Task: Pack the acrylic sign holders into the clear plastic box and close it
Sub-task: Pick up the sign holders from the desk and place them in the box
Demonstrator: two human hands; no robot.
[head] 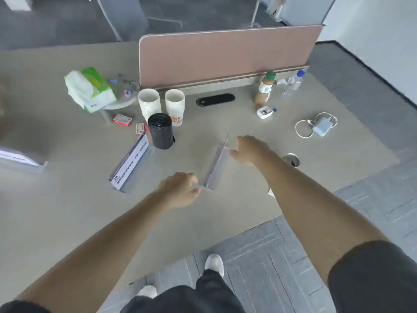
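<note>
- Acrylic, clear and nearly lost against the grey desk (67, 211): the empty sign holder (215, 164) stands upright on its base between the two hands, one end toward each.
- The left hand (180, 190) has its fingers curled at the holder's near lower corner, thumb and forefinger right at the edge. Blur hides whether they actually pinch it, so I cannot tell if it has hold.
- The right hand (249, 150) is spread and relaxed just beside the holder's far upper end, thumb toward the sheet, grasping nothing.
- Likely slip: a lift from that one low corner alone would let the smooth plastic pivot or slide out of the pinch before the right hand closes.
- Likely tip: a nudge from the right thumb high on the sheet could topple the holder away from that hand, toward the printed sign holder (129, 166) and the black roll (160, 131) beyond the left hand.
- A can (291, 160) sits just behind the right wrist; drawing that arm back carelessly could knock it over.
- No clear box can be picked out. A blurred clear shape (20, 159) lies well out past the left hand, but whether it is the box or another holder I cannot tell.
</note>
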